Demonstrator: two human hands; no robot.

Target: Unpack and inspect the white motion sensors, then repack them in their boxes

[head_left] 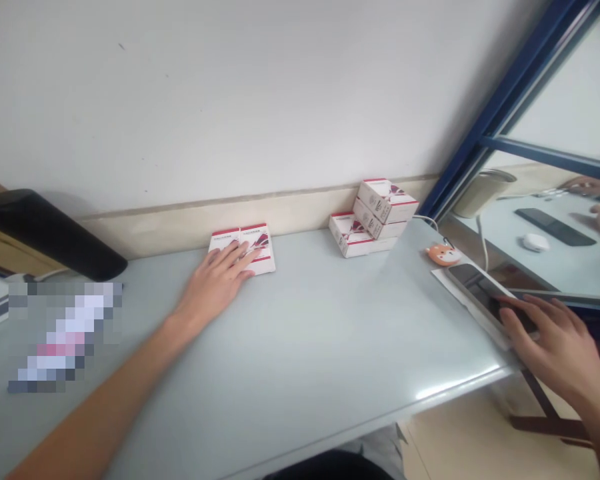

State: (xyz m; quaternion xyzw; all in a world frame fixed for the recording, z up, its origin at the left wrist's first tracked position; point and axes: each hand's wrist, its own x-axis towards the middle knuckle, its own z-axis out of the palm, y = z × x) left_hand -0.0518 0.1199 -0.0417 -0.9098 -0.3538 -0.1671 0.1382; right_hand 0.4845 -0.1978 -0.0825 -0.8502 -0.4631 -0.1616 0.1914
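My left hand (pixel 217 277) lies flat, fingers spread, over two white-and-red small cartons (pixel 265 265) side by side at the wall. They lie on the pale table (pixel 290 347), partly covered by my fingers. At the right edge, my right hand (pixel 555 337) has its fingers stretched out over the near end of a dark smartphone (pixel 473 283). Whether the fingertips press on the phone is hard to tell. A white flat sheet or box (pixel 450 287) shows under the phone. Between my hands, at the back, stands a stepped stack of several similar cartons (pixel 365 243).
An orange-and-white animal-face case (pixel 443 254) lies beyond the phone, beside a white cable (pixel 483 243). A blue-framed glass panel (pixel 505 143) borders the right side, showing reflections. At left are a long black object (pixel 55 230) and a pixelated item (pixel 70 337).
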